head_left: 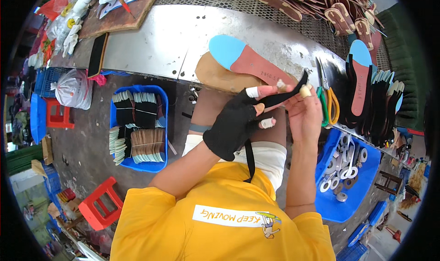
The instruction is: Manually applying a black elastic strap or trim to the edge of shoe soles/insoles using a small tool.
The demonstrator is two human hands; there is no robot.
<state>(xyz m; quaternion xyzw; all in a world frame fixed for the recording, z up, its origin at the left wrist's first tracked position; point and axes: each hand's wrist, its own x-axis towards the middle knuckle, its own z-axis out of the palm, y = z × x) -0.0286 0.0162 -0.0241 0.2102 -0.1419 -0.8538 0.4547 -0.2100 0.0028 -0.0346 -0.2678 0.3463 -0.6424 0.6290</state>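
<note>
My left hand (233, 121), in a black fingerless glove with white tape on its fingers, grips a black strip (286, 95). The strip's tail hangs below that hand, over my lap. My bare right hand (306, 114), fingertips taped, pinches the strip near its upper end. Just beyond both hands, an insole (254, 64) with a blue heel end and reddish-brown body lies on the metal table. A tan sole-shaped piece (210, 71) sits partly beneath it. Right of my right hand rest scissors (327, 94) with green and orange handles.
More insoles (362, 84) and black pieces line the table's right side. Brown insoles (341, 20) are heaped at the back. A blue bin (348, 201) of tape rolls stands below right; a blue crate (140, 165) of bundled pieces and a red stool (100, 206) are left.
</note>
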